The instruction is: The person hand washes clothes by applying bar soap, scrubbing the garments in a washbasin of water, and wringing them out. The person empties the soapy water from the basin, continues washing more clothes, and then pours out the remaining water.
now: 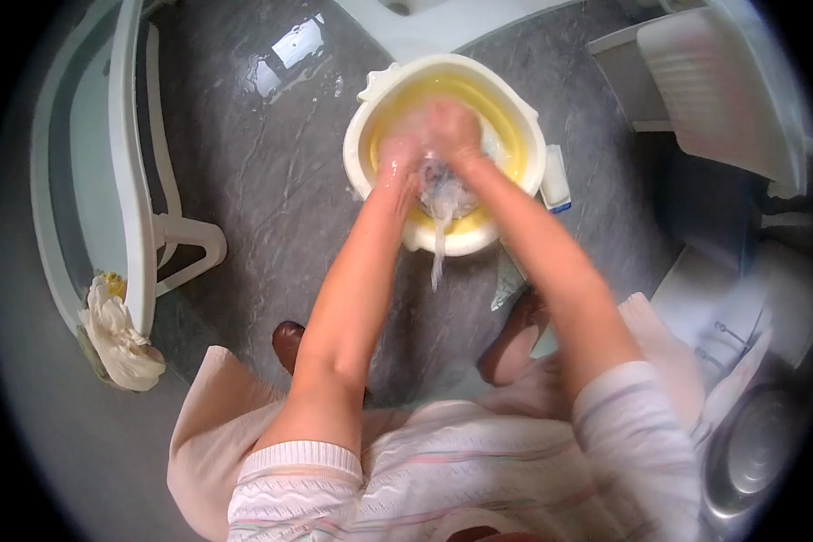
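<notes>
A yellow basin (443, 242) with a white outer rim stands on the grey floor in front of me. Inside it lies a wet, whitish cloth (447, 200) with darker patches, and one strip of it hangs over the near rim. My left hand (403, 155), wet and shiny, is closed on the cloth at the left of the basin. Beside it my right hand (453, 129) is closed like a fist, also on the cloth. Both hands are smeared by motion, so single fingers do not show clearly.
Right of the basin lies a white bar-like object (556, 176) on a blue-edged piece. A white-framed piece (135, 135) stands at left, with a crumpled pale cloth (117, 334) on its end. Water (289, 54) shines on the floor. A metal bowl-like thing (759, 443) sits lower right.
</notes>
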Tool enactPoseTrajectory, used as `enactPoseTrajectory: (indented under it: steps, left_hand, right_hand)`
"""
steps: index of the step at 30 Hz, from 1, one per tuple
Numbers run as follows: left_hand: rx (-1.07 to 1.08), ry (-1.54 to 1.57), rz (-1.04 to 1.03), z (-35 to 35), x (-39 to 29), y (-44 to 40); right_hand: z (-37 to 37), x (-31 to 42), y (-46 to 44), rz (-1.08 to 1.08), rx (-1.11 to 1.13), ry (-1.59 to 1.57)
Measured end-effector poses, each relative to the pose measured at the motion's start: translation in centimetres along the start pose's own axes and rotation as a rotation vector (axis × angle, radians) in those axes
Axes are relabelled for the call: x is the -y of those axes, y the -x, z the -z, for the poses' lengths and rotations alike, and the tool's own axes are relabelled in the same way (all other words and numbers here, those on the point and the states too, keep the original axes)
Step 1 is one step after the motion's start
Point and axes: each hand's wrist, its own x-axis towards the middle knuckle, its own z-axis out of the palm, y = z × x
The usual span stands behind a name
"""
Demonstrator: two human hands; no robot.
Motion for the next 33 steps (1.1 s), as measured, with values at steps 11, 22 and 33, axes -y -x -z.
enactPoseTrajectory:
  steps: [11,22,33]
  left_hand:
    - [-0.103,-0.829,-0.198,1.2,1.2,-2.3]
    - [-0.084,-0.199,-0.173,-1.3,0.2,0.5]
    - [0.008,-0.413,-0.007,-1.1,-0.7,1.9]
  right_hand:
    - [2.3,-2.9,2.0,-0.122,0.164,0.114]
    - [2.0,-1.7,0.3,-0.227,0.083,0.004]
    - [2.2,-1.4,1.9,-0.141,0.081,-0.093]
